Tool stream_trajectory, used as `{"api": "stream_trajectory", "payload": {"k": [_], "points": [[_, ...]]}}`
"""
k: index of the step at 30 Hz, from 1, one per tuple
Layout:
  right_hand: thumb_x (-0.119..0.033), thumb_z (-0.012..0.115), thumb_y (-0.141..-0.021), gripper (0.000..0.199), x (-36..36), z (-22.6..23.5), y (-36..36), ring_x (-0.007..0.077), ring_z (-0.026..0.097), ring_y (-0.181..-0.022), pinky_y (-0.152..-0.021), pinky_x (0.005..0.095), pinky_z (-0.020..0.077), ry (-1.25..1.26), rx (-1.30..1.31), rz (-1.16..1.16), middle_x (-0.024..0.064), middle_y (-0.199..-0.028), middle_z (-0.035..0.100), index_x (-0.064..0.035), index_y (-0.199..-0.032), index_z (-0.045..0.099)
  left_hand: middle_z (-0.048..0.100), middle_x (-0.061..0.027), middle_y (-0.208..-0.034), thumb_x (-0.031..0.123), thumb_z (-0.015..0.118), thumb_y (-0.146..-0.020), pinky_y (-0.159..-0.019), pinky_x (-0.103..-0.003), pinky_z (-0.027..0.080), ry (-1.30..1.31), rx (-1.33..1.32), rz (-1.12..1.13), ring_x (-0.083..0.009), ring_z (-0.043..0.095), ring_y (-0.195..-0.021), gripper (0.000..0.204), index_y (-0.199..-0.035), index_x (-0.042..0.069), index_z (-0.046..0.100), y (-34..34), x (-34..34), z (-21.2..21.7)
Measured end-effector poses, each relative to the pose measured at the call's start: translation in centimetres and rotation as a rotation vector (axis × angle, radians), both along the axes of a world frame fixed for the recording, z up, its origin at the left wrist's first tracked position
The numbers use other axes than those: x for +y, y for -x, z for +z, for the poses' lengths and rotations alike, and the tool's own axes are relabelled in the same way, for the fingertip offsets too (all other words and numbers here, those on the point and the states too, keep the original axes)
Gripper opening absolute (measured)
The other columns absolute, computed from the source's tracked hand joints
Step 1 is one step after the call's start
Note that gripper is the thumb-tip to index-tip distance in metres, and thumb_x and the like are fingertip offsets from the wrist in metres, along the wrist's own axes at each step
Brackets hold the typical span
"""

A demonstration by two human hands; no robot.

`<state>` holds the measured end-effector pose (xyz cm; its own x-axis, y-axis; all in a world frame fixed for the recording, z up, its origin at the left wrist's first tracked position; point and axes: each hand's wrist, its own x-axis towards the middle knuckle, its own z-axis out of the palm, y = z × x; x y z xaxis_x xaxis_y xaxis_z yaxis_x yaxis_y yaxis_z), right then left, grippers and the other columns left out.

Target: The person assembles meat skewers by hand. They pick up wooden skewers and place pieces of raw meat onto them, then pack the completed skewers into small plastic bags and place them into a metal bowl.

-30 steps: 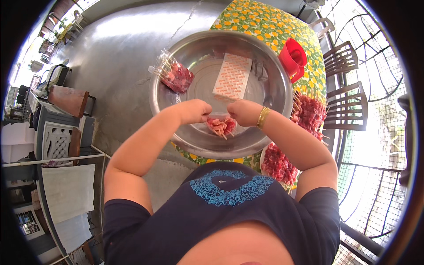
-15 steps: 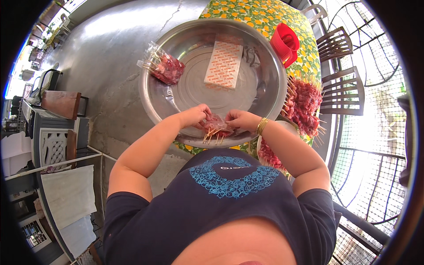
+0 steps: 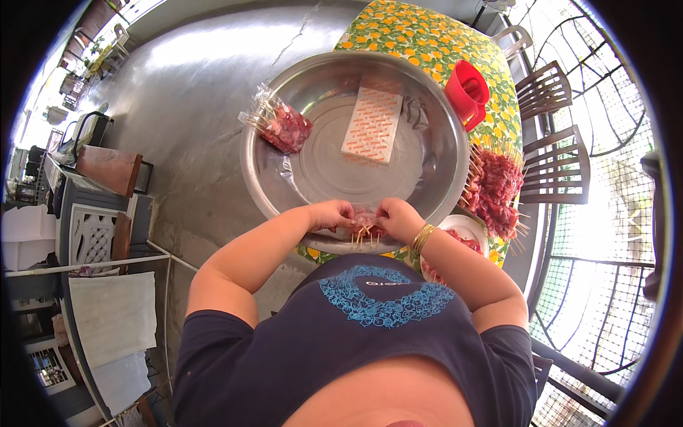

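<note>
At the near rim of the steel basin, a clear bag of raw meat skewers shows red meat through wrinkled plastic, with pale sticks pointing toward the person. The left hand pinches its left side and the right hand its right, hiding both edges. A filled skewer bag leans at the basin's left rim; a white, orange-printed packet lies inside. Along the desk's right edge sit a red pitcher and piled skewers; the right forearm partly covers a plate of meat.
</note>
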<state>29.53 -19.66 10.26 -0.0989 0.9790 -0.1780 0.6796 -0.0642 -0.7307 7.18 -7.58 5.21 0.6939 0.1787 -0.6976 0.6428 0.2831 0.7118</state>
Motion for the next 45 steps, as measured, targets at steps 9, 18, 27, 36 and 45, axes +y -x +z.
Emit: {"api": "stream_trajectory", "payload": {"k": [9,18,27,36,45], "points": [[-0.009,0.059,-0.090,0.010,-0.1,4.0,0.2,0.0408,0.062,-0.092,-0.082,0.0471,0.0516,-0.179,-0.076,-0.135,0.0207,-0.096,0.062,-0.0019,-0.096,0.058,0.060,-0.0170,-0.078,0.019,0.060,-0.097,-0.066,-0.041,0.048,-0.753,-0.126,0.168,-0.0285,0.059,-0.071,0.018,-0.097,0.003,0.051,-1.6,-3.2,6.4],[-0.005,0.065,-0.084,0.012,0.4,7.5,0.1,0.0388,0.061,-0.088,-0.078,0.0430,0.0503,-0.340,-0.035,-0.169,0.0193,-0.090,0.061,0.0002,-0.092,0.058,0.063,-0.0233,-0.083,0.016,0.059,-0.094,-0.070,-0.050,0.048,-1.131,-0.081,0.216,-0.0433,0.062,-0.080,0.017,-0.096,0.002,0.050,-2.3,-3.7,11.0],[0.001,0.063,-0.075,0.019,1.1,7.1,-0.4,0.0402,0.061,-0.090,-0.081,0.0446,0.0508,-0.272,-0.106,-0.134,0.0206,-0.092,0.062,0.0008,-0.094,0.058,0.066,-0.0241,-0.086,0.015,0.059,-0.091,-0.074,-0.055,0.048,-1.165,0.062,0.178,-0.0465,0.063,-0.087,0.016,-0.097,0.003,0.050,-2.0,-3.3,11.4],[-0.005,0.055,-0.089,0.020,2.0,7.6,2.5,0.0425,0.067,-0.094,-0.085,0.0485,0.0520,0.066,-0.312,-0.172,0.0292,-0.093,0.068,0.0037,-0.107,0.053,0.068,-0.0238,-0.087,0.013,0.057,-0.090,-0.075,-0.053,0.051,-1.266,0.168,0.089,-0.0437,0.065,-0.088,0.010,-0.094,0.004,0.055,-2.3,-3.1,10.2],[-0.007,0.065,-0.081,0.024,1.4,9.8,1.9,0.0406,0.066,-0.094,-0.081,0.0495,0.0508,0.011,-0.285,-0.031,0.0215,-0.091,0.070,-0.0037,-0.105,0.060,0.066,-0.0208,-0.079,0.017,0.062,-0.088,-0.063,-0.045,0.050,-1.080,0.147,0.112,-0.0350,0.066,-0.070,0.015,-0.086,0.003,0.056,0.1,-1.4,11.3]]}}
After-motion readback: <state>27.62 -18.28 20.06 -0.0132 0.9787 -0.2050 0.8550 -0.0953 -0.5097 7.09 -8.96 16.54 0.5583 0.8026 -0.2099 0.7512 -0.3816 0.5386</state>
